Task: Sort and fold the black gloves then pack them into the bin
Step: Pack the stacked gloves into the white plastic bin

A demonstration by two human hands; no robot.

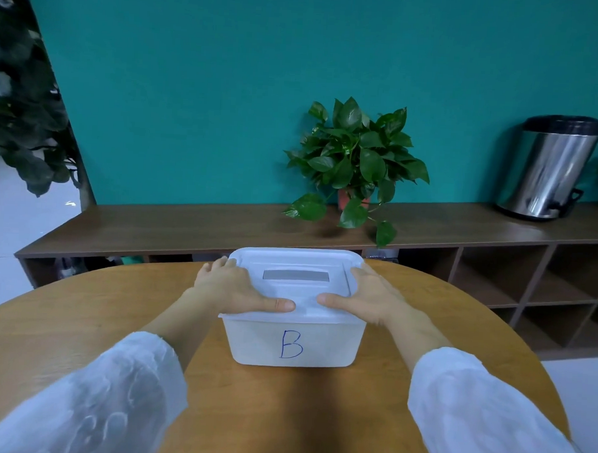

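While your left hand [235, 285] & right hand [368, 294] pressed flat, fingers straight, on the bin [292, 342] lid [296, 260], no gloves showed, so imo you were sealing or abt to open it.

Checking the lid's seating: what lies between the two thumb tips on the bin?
Only bare white lid of the bin separates left hand and right hand, per the head view.

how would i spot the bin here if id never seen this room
Find the round wooden table in front of the teal wall. The bin stands at its far middle, both hands pressed flat on its lid. It is white plastic, marked with a blue B.
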